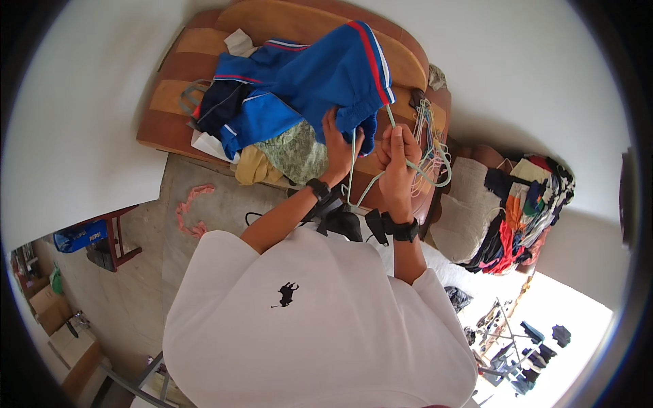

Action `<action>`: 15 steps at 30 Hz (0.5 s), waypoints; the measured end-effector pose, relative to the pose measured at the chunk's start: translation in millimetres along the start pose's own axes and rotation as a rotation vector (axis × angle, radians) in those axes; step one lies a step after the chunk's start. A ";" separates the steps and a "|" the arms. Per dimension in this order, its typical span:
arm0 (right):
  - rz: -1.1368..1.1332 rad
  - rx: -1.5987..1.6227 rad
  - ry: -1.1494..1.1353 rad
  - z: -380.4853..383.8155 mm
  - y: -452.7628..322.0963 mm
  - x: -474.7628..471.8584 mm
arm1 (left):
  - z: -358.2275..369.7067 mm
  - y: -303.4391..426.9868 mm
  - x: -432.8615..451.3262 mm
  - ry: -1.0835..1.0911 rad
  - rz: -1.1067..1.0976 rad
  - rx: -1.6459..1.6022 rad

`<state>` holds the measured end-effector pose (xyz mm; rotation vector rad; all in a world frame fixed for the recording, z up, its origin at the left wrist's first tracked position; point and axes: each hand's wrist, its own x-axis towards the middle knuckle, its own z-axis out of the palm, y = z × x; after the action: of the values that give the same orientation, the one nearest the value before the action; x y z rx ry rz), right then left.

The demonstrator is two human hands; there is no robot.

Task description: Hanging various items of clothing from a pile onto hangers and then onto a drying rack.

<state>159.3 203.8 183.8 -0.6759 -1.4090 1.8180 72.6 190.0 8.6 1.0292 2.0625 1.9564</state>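
In my right hand (398,160) is a pale green clothes hanger (428,181), gripped near its hook. One arm of the hanger runs into the blue garment (321,76), which has red and white side stripes and a gathered elastic edge. My left hand (339,148) holds that gathered edge, with some fingers hidden by the cloth. Beneath and beside it lie a brighter blue garment (270,120), a dark navy piece (222,107), a green patterned cloth (298,153) and a mustard cloth (255,166).
The clothes rest on a two-tone brown bench (163,109). A bundle of hangers (426,127) lies at its right end. Further right is a heap of mixed clothes (520,214). A pink cloth strip (191,209) lies on the floor, and a blue Pepsi box (81,236) is at far left.
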 end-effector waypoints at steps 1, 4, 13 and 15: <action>0.011 0.003 0.042 0.4 -1.5 -4.5 | 0.9 -3.6 -2.6 0.058 -0.043 0.083; -0.005 0.038 0.148 -6.0 -5.3 -12.0 | -14.1 -14.5 -25.4 0.116 -0.153 0.086; -0.269 0.299 0.335 -20.7 5.4 -5.4 | -102.1 10.2 -117.2 -0.275 -0.201 0.254; -0.295 0.288 0.352 -24.5 10.0 -12.9 | -113.4 34.1 -131.0 -0.269 -0.095 0.260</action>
<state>183.6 206.4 167.4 -0.5696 -0.9378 1.5392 126.7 21.9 11.0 1.1452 2.2012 1.4408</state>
